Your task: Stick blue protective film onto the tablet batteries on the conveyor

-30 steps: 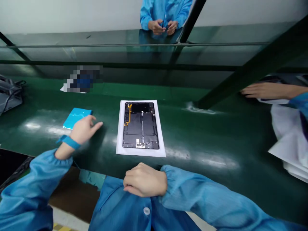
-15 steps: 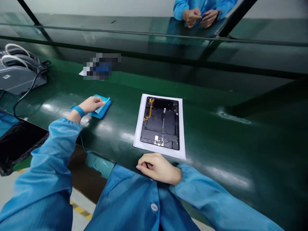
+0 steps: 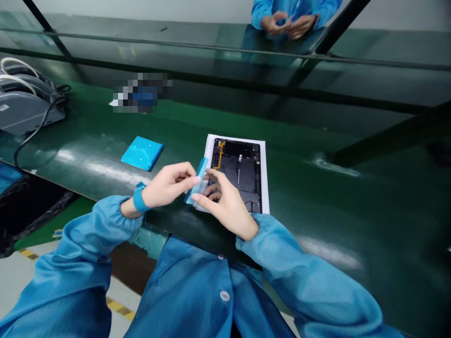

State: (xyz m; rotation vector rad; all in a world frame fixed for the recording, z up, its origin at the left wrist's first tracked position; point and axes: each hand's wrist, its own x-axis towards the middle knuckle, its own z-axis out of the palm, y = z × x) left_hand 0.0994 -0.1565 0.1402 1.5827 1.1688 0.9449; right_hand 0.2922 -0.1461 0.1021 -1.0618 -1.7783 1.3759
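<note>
A black tablet back housing [image 3: 240,170] with an orange flex cable lies on a white sheet [image 3: 265,174] on the green belt [image 3: 352,197]. My left hand [image 3: 168,184] and my right hand [image 3: 221,202] meet just over the sheet's near left corner. Both pinch a small light blue film piece [image 3: 198,184] between their fingertips. My right hand covers the housing's near left part. A stack of blue film sheets [image 3: 142,152] lies flat on the belt to the left, apart from both hands.
A grey machine with white and black cables [image 3: 24,101] sits at the far left. Another person's hands in blue sleeves [image 3: 287,23] work across the belt at the top. Dark frame bars cross the back and right. A black tray [image 3: 24,206] lies lower left.
My left hand left the blue stack with one film piece and came right. My right hand rose from the belt's near edge to meet it over the sheet's corner.
</note>
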